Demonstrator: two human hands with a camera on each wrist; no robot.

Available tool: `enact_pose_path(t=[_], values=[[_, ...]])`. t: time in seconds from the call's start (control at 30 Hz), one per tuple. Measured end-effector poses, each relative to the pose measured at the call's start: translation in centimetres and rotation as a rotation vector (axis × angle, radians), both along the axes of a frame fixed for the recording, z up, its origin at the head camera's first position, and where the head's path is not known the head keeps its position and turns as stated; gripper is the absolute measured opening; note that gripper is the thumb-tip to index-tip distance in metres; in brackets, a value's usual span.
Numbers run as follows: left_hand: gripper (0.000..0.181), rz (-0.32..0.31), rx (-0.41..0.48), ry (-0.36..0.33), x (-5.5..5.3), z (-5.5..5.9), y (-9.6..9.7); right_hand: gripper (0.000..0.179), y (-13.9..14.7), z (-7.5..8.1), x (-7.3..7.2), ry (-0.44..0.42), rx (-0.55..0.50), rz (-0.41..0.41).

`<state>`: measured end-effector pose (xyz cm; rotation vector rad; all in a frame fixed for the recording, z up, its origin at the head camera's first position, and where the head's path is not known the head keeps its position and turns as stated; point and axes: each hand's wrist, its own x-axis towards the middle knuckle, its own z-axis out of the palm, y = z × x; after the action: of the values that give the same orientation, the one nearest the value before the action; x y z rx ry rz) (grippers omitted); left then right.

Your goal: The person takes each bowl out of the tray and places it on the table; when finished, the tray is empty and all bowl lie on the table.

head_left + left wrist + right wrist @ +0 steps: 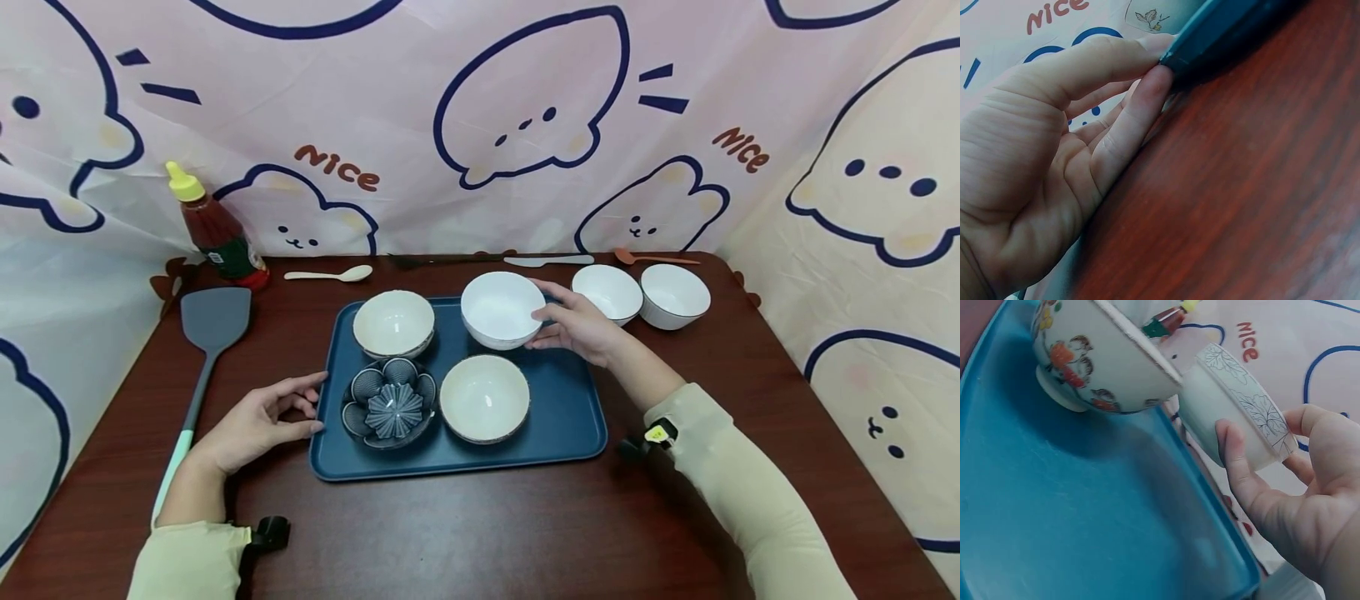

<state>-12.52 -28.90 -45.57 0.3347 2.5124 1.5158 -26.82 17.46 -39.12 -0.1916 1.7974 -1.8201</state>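
Note:
Near the back of a blue tray (pixel 562 408), my right hand (pixel 581 329) grips a white bowl (pixel 501 308) by its right side. Faint leaf line drawings mark its outside in the right wrist view, where the held bowl (pixel 1235 406) tilts beyond a flower-painted bowl (pixel 1097 359). My left hand (pixel 255 417) touches the tray's left edge with thumb and fingertips spread apart. On the tray stand a cream bowl (pixel 393 323) at back left, a dark petal-shaped bowl (pixel 393 408) at front left and another cream bowl (pixel 485 398) in the front middle.
Two white bowls (pixel 607 292) (pixel 675 293) stand behind the tray at right. Along the back lie a cream spoon (pixel 330 273), a pale knife (pixel 549 261) and a brown spoon (pixel 656 258). A sauce bottle (pixel 221 229) and a long grey turner (pixel 216 321) are at left.

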Motion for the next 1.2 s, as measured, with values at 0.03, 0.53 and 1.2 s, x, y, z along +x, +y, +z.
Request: enact_pose_path(t=[0.03, 0.53, 1.2], values=[[0.065, 0.001, 0.001, -0.002, 0.0, 0.0, 0.0, 0.064, 0.3, 0.3, 0.1, 0.003, 0.003, -0.005], [0.065, -0.005, 0.021, 0.002, -0.2, -0.2, 0.2, 0.066, 7.0, 3.2, 3.4, 0.03, 0.012, -0.019], [0.066, -0.001, 0.01, 0.0, 0.1, 0.0, 0.0, 0.063, 15.2, 1.2, 6.9, 0.129, 0.084, 0.129]])
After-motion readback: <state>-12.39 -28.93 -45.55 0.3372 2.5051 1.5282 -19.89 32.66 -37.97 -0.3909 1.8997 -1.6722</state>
